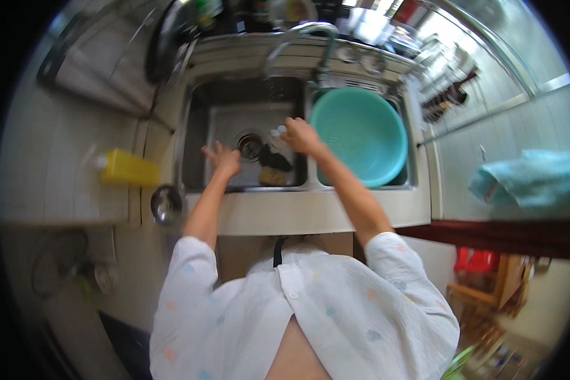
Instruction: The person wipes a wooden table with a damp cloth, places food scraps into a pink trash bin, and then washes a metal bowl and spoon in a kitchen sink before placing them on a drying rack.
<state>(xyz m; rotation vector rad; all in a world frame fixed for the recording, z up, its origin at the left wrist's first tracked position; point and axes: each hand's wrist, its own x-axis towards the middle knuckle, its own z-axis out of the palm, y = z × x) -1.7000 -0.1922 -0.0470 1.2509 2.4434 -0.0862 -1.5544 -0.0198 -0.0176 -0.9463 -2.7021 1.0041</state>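
Over the left basin of a stainless steel sink (pixel 218 111), my left hand (pixel 224 159) is held with its fingers apart and nothing in it. It is just left of the round drain (pixel 250 144). My right hand (pixel 301 136) is at the basin's right side, its fingers closed on a small, blurred whitish object (pixel 279 137). Below that object lie a dark, crumpled scrubber or cloth (pixel 275 159) and a yellowish-brown sponge (pixel 271 176). Water drops fall from the curved metal faucet (pixel 308 28) behind the basin.
A turquoise plastic basin (pixel 361 137) fills the right sink bowl. On the left counter are a yellow bottle (pixel 128 168) and a small metal bowl (pixel 166 204). A light-blue towel (pixel 527 178) hangs at the right. A dark pan (pixel 164 47) stands at the back left.
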